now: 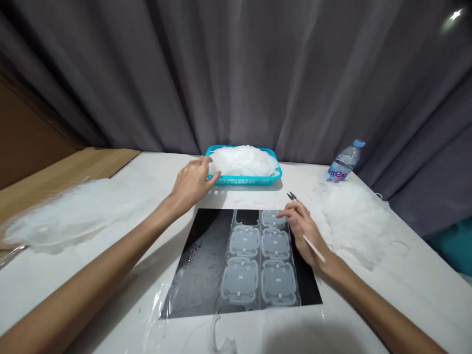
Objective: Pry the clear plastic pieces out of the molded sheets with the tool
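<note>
My left hand [193,179] reaches to the left end of a turquoise plastic basket [243,181], its thumb and fingers apart. White fluffy fibre [243,161] is heaped in this basket. On the table, my right hand [302,228] rests over the right edge of a black sheet [206,265], fingers bent. From that hand a thin white stick [313,248] sticks out toward the wrist. Dark pointed scissor blades [292,196] show just beyond its fingers; whether they join the stick is hidden. Clear film with rounded square outlines [241,280] covers part of the black sheet.
More white fibre [350,216] lies at the right, below a tilted water bottle [345,161]. A further fibre layer [81,209] spreads at the left near brown cardboard [73,169]. Grey curtain [236,73] hangs behind the white table [416,290].
</note>
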`<state>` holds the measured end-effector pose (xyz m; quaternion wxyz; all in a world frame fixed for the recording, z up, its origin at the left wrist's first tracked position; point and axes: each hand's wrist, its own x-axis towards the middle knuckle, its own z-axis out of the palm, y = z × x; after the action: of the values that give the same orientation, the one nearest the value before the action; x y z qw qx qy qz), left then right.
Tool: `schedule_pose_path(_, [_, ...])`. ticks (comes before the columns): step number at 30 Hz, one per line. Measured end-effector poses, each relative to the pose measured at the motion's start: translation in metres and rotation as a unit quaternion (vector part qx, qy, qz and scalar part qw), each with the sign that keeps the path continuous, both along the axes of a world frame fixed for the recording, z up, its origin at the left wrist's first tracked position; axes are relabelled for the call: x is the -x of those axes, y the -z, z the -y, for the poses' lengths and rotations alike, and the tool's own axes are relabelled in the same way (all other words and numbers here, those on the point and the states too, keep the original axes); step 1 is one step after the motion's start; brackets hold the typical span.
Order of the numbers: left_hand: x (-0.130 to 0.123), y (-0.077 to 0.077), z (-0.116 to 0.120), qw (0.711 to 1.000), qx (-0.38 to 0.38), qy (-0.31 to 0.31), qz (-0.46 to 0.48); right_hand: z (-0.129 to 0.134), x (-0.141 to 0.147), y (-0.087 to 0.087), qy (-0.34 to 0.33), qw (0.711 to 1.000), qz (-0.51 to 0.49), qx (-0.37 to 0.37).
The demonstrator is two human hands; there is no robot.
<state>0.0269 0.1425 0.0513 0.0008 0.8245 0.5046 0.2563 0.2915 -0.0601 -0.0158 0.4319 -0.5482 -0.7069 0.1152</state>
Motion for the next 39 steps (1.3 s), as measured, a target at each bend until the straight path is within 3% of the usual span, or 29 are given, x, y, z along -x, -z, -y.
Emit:
schedule_pose_path(3, [-0.010, -0.004, 0.022, 0.996, -0.050, 0.066, 0.020, -0.010, -0.018, -0.004, -0.016, 0.993, -0.093, 0.076])
schedule_pose_path(5, [-0.024, 0.001, 0.045, 0.981, -0.008, 0.191, 0.034, -0.014, -0.028, -0.007, -0.043, 0.982, -0.137, 0.120])
schedule_pose_path(8, [-0.048, 0.024, 0.079, 0.929, 0.110, 0.352, 0.021, -0.015, -0.037, -0.011, -0.060, 0.972, -0.167, 0.156])
schedule_pose_path(11, [-0.063, 0.053, 0.094, 0.902, 0.145, 0.405, -0.012, -0.013, -0.041, -0.013, -0.059, 0.969, -0.173, 0.165])
schedule_pose_path(13, [-0.065, 0.067, 0.093, 0.895, 0.155, 0.418, -0.015, -0.012, -0.041, -0.014, -0.061, 0.971, -0.156, 0.173])
schedule_pose_path(16, [-0.064, 0.074, 0.085, 0.892, 0.156, 0.422, -0.033, -0.010, -0.040, -0.016, -0.083, 0.969, -0.119, 0.198])
schedule_pose_path(25, [-0.067, 0.064, 0.084, 0.889, 0.171, 0.417, -0.084, -0.003, -0.041, -0.025, -0.106, 0.977, -0.075, 0.169])
schedule_pose_path(31, [-0.065, 0.067, 0.084, 0.903, 0.168, 0.382, -0.099, -0.002, -0.042, -0.018, -0.149, 0.979, -0.032, 0.138])
schedule_pose_path(39, [-0.048, 0.071, 0.096, 0.918, 0.183, 0.342, -0.084, 0.000, -0.029, -0.010, -0.127, 0.986, -0.011, 0.104])
